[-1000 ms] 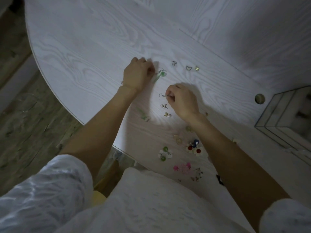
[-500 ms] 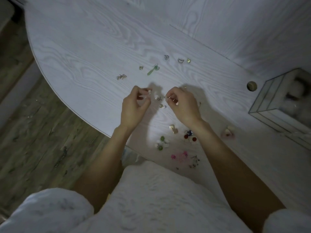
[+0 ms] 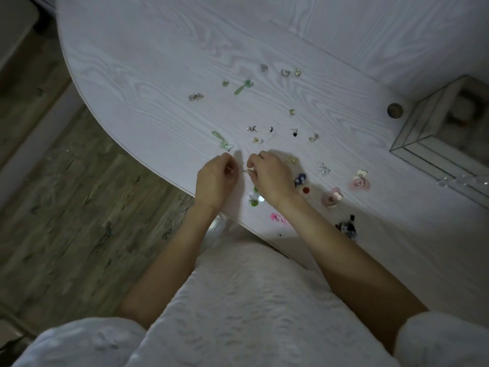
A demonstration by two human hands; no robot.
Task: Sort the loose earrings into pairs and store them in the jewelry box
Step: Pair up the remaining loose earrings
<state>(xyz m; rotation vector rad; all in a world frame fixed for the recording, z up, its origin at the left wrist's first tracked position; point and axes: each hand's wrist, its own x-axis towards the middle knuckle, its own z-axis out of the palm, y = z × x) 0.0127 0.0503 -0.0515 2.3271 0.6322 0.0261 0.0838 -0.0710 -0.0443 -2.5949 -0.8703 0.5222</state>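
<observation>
I see a tiny earring [image 3: 245,170] pinched between my left hand [image 3: 215,181] and right hand [image 3: 271,178], fingertips closed on it above the table [image 3: 148,75] edge. Other loose earrings [image 3: 264,133] scatter beyond; the jewelry box [image 3: 447,133] sits far right.

far table [image 3: 158,62] bare — free | earrings [image 3: 293,133] scattered mid | jewelry box [image 3: 423,133] right

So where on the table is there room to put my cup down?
Bare patches: the table left of the silver earring, and the far side behind the heart earrings. Crowded: around both hands, toward the glass jewelry box.
</observation>
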